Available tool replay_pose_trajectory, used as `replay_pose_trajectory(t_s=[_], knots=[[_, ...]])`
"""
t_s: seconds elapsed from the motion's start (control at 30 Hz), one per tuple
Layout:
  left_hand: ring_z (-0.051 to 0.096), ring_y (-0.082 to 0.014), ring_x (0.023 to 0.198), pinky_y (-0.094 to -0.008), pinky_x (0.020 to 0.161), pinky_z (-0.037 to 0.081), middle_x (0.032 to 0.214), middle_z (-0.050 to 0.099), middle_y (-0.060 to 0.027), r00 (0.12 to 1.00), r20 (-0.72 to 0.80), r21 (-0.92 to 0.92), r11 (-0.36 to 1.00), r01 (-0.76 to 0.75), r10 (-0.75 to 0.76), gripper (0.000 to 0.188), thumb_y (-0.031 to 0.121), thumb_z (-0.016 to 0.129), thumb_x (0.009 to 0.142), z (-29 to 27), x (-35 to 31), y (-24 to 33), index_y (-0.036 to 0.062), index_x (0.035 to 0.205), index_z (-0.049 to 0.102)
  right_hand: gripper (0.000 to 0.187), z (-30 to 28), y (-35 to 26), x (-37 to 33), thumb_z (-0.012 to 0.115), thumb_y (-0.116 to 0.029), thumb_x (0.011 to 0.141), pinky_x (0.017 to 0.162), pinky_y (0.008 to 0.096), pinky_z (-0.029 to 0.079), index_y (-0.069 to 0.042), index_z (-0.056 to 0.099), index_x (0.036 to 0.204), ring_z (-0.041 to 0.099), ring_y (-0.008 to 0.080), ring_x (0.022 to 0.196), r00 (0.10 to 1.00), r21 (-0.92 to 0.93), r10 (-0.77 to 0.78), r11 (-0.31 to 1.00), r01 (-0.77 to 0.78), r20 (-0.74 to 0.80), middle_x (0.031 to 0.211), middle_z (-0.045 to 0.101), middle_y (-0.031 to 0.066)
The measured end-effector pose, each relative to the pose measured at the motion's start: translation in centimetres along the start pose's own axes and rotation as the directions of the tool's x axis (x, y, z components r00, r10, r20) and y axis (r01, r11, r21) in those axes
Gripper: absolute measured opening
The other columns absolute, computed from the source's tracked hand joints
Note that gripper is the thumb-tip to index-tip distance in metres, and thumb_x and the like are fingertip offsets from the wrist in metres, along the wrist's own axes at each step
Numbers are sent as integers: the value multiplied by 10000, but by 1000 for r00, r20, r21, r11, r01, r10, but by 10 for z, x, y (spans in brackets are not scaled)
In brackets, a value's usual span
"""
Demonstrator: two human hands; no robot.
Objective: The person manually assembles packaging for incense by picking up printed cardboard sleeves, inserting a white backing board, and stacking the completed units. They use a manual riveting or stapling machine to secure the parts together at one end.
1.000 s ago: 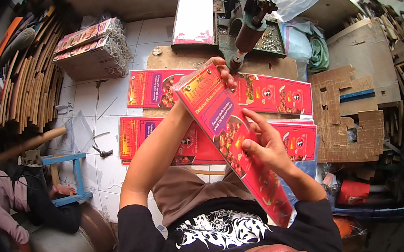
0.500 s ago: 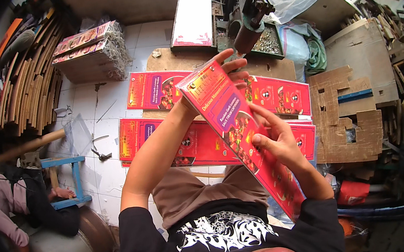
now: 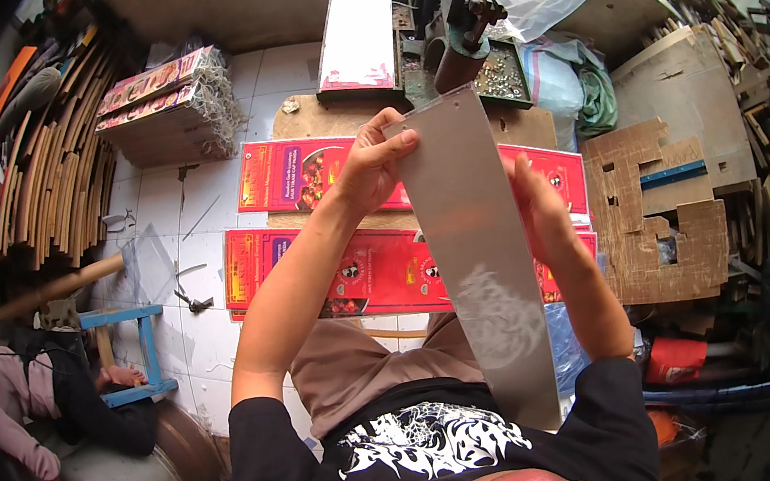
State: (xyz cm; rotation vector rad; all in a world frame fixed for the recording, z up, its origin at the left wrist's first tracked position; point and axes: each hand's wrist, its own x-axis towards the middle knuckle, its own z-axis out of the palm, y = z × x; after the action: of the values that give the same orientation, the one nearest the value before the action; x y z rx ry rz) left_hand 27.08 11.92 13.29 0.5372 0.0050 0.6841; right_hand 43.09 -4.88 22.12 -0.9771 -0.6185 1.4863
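A long, narrow panel (image 3: 462, 203) is held up in front of me, its plain grey, faintly reflective back facing me. My left hand (image 3: 375, 167) pinches its upper left corner, thumb on the grey face, close to a small hole. Along the panel's right edge stands my right hand (image 3: 548, 212), fingers stretched and upright; whether they touch the edge I cannot tell. Beneath lie glossy red printed signs in two rows, a farther sign (image 3: 269, 178) and a nearer stack (image 3: 322, 271), both partly covered by my arms and the panel.
Beyond the signs stands a dark metal press (image 3: 466, 51) beside a tray of small metal rings (image 3: 510, 74). A white panel (image 3: 353, 26) lies left of it. Bundled signs (image 3: 158, 124) sit far left. Cut cardboard (image 3: 666, 208) lies right. Another person (image 3: 12, 387) works at lower left.
The panel has been turned over from its red printed face to its grey back. My left hand now grips the top corner; my right hand has loosened from the panel's face to its right side.
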Motion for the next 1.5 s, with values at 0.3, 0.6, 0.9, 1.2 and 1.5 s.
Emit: replay_pose_trajectory(t_s=[0.3, 0.6, 0.9, 1.2, 1.5], knots=[[649, -122, 741, -235, 585, 554, 881, 621, -51, 960, -138, 353, 894, 276, -242, 245, 132, 721, 874, 4, 3, -1, 89, 951, 492, 300, -46, -7, 77, 619, -237, 969, 669, 240, 523, 42, 659, 1073, 632, 93, 758, 986, -376, -61, 927, -3, -158, 894, 681, 62], [640, -105, 748, -274, 612, 595, 890, 607, -46, 945, -271, 368, 888, 276, -181, 255, 161, 718, 872, 6, 4, 0, 98, 958, 486, 236, -51, -1, 111, 657, -219, 904, 605, 287, 531, 16, 674, 921, 645, 144, 652, 965, -335, 23, 935, -114, -263, 821, 683, 86], [663, -135, 791, -320, 685, 616, 932, 620, -65, 948, -295, 352, 909, 225, -120, 257, 155, 719, 869, 5, 5, 1, 95, 970, 490, 221, -48, -3, 123, 681, -222, 874, 586, 283, 522, -3, 698, 885, 641, 145, 629, 948, -437, -29, 891, -119, -316, 785, 688, 82], [675, -177, 776, -368, 653, 622, 915, 627, -95, 939, -341, 384, 906, 178, -40, 290, 167, 735, 850, -2, 7, -2, 69, 979, 494, 196, -56, 2, 131, 718, -213, 853, 614, 275, 524, -22, 698, 893, 640, 137, 647, 957, -476, -59, 875, -88, -284, 783, 676, 57], [681, -183, 762, -372, 647, 623, 915, 628, -97, 938, -344, 391, 901, 190, -48, 304, 176, 741, 844, -1, 6, -1, 62, 983, 495, 205, -53, 4, 132, 734, -193, 821, 594, 251, 486, 5, 702, 863, 595, 110, 643, 942, -529, -132, 847, -55, -308, 765, 676, 62]])
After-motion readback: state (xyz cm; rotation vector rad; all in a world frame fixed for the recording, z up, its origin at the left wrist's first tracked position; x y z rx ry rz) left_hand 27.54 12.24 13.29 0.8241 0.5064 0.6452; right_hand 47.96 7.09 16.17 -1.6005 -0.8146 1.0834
